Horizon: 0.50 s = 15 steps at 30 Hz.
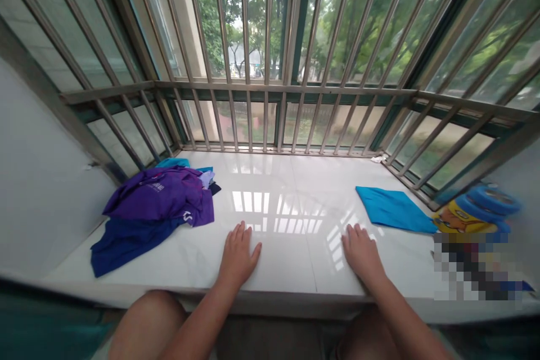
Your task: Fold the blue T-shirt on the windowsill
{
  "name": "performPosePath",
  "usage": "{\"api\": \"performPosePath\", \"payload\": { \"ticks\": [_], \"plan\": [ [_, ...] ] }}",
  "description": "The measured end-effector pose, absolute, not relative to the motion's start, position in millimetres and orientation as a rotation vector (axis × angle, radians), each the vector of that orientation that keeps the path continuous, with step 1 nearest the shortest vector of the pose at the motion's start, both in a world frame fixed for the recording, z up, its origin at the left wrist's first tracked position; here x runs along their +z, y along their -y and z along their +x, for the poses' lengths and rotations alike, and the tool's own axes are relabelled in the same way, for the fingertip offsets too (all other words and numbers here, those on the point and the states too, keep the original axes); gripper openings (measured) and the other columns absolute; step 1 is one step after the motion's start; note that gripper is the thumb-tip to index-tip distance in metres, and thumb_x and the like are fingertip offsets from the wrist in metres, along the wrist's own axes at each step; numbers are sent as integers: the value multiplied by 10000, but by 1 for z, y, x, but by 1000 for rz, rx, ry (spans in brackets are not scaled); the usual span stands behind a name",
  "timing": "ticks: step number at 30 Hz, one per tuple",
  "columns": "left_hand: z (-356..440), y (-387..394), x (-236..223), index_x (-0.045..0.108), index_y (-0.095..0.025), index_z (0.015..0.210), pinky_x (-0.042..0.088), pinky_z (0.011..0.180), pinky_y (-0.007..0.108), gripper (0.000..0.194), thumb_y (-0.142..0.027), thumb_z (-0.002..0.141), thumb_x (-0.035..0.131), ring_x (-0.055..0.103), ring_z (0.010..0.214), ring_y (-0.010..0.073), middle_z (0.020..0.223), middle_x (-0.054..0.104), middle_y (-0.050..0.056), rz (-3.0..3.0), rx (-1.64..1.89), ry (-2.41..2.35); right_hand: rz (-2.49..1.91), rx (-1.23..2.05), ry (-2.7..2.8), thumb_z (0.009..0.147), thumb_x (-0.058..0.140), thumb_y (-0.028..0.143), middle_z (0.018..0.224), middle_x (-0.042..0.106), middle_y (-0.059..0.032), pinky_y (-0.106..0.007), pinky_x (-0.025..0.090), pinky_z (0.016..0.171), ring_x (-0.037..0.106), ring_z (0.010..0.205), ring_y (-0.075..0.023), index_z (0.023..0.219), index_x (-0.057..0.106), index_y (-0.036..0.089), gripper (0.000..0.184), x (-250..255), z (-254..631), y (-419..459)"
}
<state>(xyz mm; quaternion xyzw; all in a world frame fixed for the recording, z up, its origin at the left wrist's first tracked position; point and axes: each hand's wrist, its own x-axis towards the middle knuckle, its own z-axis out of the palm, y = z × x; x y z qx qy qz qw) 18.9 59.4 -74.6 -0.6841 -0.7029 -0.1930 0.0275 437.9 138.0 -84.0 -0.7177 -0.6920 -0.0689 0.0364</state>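
Note:
My left hand [239, 256] lies flat on the white window sill [287, 259], its thumb apart from the fingers. Palm down on the same surface, my right hand [361, 254] rests further right with its fingers stretched forward. Neither hand holds anything. Left of my left hand is a heap of clothes, with a purple garment [156, 197] on top and a dark blue garment [130, 242] poking out beneath. A folded bright blue cloth [394, 209] lies flat just beyond my right hand.
A blue and yellow container [476, 208] with a cartoon picture stands at the right end. In front of it is a pixelated patch hiding some items. Metal bars [270, 89] close off the window behind the sill. A small white scrap [378, 158] lies in the back right corner.

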Motion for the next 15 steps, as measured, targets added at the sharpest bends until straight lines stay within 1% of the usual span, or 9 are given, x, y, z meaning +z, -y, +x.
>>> {"api": "performPosePath", "payload": {
  "ticks": [4,6,8,10,12,13,15],
  "plan": [
    [21,-57,-72,647,-107,1463,346,1313,568,539,-407,1018,603,465,1567,372,1654,527,233,-2128,-662,2195,-2064,-257,2115,1100,270,421,1654,507,-236,-599,418,1190,464,1533,-423,1543,594,79,646,-105,419,-82],
    [20,-56,-71,665,-118,1433,343,1316,572,497,-363,1003,618,462,1570,367,1649,534,228,-2145,-721,2210,-2004,-266,2072,1092,262,435,1642,531,-215,-598,422,1193,479,1527,-410,1520,623,100,653,-109,415,-63],
    [17,-55,-70,700,-137,1362,335,1321,576,417,-284,982,616,468,1570,354,1633,560,210,-2178,-811,2233,-1972,-280,2015,1078,265,429,1619,564,-192,-592,425,1195,508,1509,-389,1486,657,131,640,-109,412,-52],
    [11,-55,-64,746,-163,1229,317,1329,583,317,-209,949,604,487,1559,341,1592,612,179,-2235,-933,2276,-1963,-289,1967,1058,284,418,1593,594,-178,-576,427,1198,532,1490,-370,1454,678,150,620,-108,410,-49],
    [4,-53,-49,766,-192,1078,334,1320,580,234,-177,913,601,555,1504,328,1497,697,150,-2278,-1091,2377,-1961,-282,1948,1041,305,413,1579,610,-169,-559,431,1197,546,1479,-357,1442,683,162,606,-106,409,-50],
    [2,-51,-38,764,-204,1026,379,1293,569,204,-185,907,599,621,1435,321,1407,753,140,-2276,-1190,2458,-1961,-274,1946,1034,314,414,1575,614,-165,-554,434,1194,552,1473,-353,1442,683,167,603,-106,409,-50],
    [0,-40,-8,754,-215,994,508,1182,518,174,-239,927,594,744,1227,300,1185,830,117,-2249,-1452,2597,-1962,-260,1944,1022,324,420,1566,622,-159,-550,438,1190,564,1461,-351,1441,684,173,605,-106,409,-52]
  ]
}}
